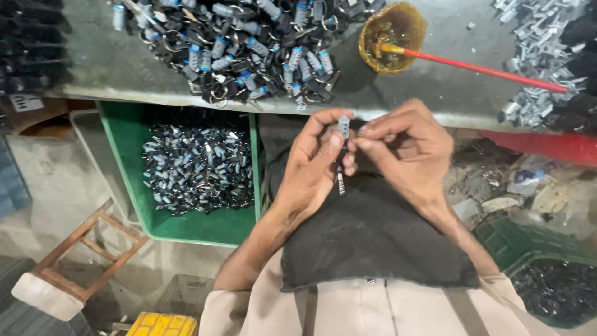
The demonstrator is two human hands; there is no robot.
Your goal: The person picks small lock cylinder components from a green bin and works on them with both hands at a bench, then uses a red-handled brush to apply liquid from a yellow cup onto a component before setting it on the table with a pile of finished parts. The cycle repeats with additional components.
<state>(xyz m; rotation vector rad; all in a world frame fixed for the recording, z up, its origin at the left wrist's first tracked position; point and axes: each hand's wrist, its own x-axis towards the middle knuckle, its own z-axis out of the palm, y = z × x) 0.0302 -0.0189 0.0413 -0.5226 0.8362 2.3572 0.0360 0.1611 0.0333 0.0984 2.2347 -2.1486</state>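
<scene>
My left hand (314, 163) and my right hand (407, 149) meet above a black cloth (367, 239) spread over my lap. Both pinch one small key-ring piece (343, 127) with a grey metal end on top and a dark strap hanging down between the fingers. A short ribbed metal bit (341, 184) shows below my left thumb. The hands hover just in front of the grey workbench edge (186, 96).
A heap of black-and-blue key-ring parts (249, 43) lies on the bench. Beside it stands a brown glue bowl (392, 36) with a red-handled brush (485, 70). Silver metal clips (541, 56) pile at right. A green crate (186, 227) of finished pieces sits lower left, near a wooden stool (74, 255).
</scene>
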